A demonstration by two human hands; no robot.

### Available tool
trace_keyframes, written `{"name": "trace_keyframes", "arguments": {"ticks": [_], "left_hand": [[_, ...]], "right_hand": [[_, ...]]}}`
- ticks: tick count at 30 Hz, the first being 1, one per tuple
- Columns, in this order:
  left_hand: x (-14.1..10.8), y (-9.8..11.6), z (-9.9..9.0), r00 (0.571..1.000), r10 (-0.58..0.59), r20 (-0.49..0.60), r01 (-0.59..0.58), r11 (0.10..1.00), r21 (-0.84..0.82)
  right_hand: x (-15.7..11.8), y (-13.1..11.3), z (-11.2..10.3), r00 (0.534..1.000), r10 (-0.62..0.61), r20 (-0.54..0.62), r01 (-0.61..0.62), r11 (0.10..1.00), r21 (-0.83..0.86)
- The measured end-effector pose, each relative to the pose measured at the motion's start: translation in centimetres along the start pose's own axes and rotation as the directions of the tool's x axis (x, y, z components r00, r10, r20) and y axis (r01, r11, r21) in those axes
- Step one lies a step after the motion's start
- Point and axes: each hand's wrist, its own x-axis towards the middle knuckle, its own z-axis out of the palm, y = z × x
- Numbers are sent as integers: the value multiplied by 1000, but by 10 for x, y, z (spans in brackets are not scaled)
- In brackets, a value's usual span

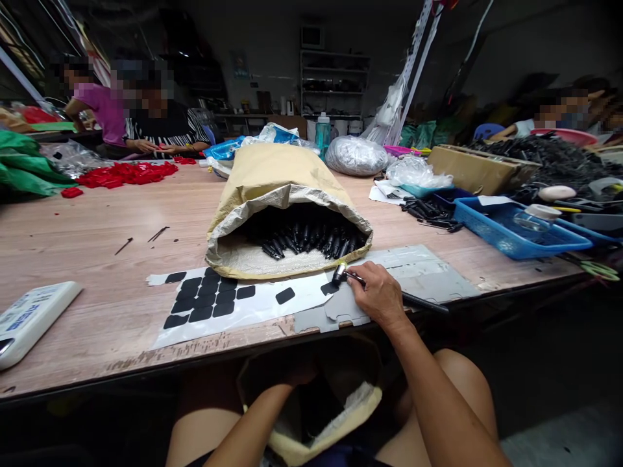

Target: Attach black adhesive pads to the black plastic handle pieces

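Observation:
My right hand (377,288) is closed around the handle of a small hammer (339,275) with a black and silver head. The handle's black end sticks out on the right. The head rests over a black rounded square (329,290) on the white sheet (263,316), which carries several more such pieces. My left hand (304,375) reaches into an open sack (355,415) on my lap, below the table edge. Its fingers are lost in shadow. Before my right hand lies a paper sack (287,172), its mouth showing many black slender parts (311,240).
A grey board (428,272) lies under the sheet's right end. Blue trays (516,237) and black part heaps stand at right. A white device (36,321) sits at left, red pieces (126,174) farther back. Other people (165,123) sit across the table.

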Motion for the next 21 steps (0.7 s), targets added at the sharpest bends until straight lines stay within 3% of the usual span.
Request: {"name": "trace_keyframes", "arguments": {"ticks": [3,5,7,9,10,11,12,13,14,15,17,18,19,21], "left_hand": [[-9,13,-4,993,-121,15,119,988,97],[-24,32,-15,988,-134,75,121,981,149],[-46,61,-37,977,-80,198,51,988,148],[-68,93,-72,913,65,402,-68,998,-7],[-75,106,-93,914,131,384,-92,989,-120],[-80,116,-115,945,174,277,-129,976,-175],[-80,122,-137,980,180,81,-165,972,-168],[-77,124,-159,981,140,-137,-156,981,-113],[-70,123,-179,917,80,-391,-102,994,-38],[-61,118,-197,792,8,-610,6,1000,22],[-39,106,-223,536,-108,-838,277,959,54],[-29,100,-232,449,-160,-879,393,919,34],[-21,95,-238,400,-212,-892,485,874,10],[-10,90,-243,364,-297,-883,595,803,-25]], "right_hand": [[-1,1,1,1000,-4,-3,4,1000,0],[-1,1,1,1000,-6,-5,6,1000,3],[-1,1,2,1000,-5,-6,5,1000,-5],[-1,0,1,1000,-3,-1,3,1000,-20],[-1,0,1,1000,-1,1,1,1000,-25],[-1,-1,1,1000,0,2,0,1000,-25],[-1,-1,1,1000,3,3,-3,1000,-21],[-1,-2,1,1000,7,3,-7,1000,-14],[-1,-2,0,1000,13,3,-13,1000,-8],[-1,-2,0,1000,18,4,-18,1000,-3],[0,-3,0,1000,24,8,-24,1000,-1],[0,-3,-1,1000,24,11,-24,1000,-2],[0,-3,-1,1000,22,12,-22,1000,-1],[0,-3,-2,1000,18,13,-18,1000,2]]}}
